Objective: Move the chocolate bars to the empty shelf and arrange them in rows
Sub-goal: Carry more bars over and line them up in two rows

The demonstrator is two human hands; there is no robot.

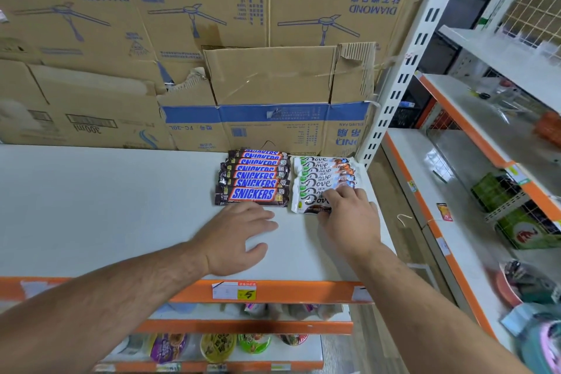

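1. On the white shelf [106, 206], toward its far right, lie two rows: Snickers bars [253, 179] on the left, Dove bars [321, 174] just beside them.
2. The left hand [239, 237] rests flat near the Snickers bars, fingers spread.
3. The right hand [349, 218] pinches the nearest Dove bar [306, 202] — thumb at its near edge.

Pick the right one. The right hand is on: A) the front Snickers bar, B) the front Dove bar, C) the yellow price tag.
B: the right hand holds the front Dove bar, thumb at its near edge; the left hand rests on the shelf.
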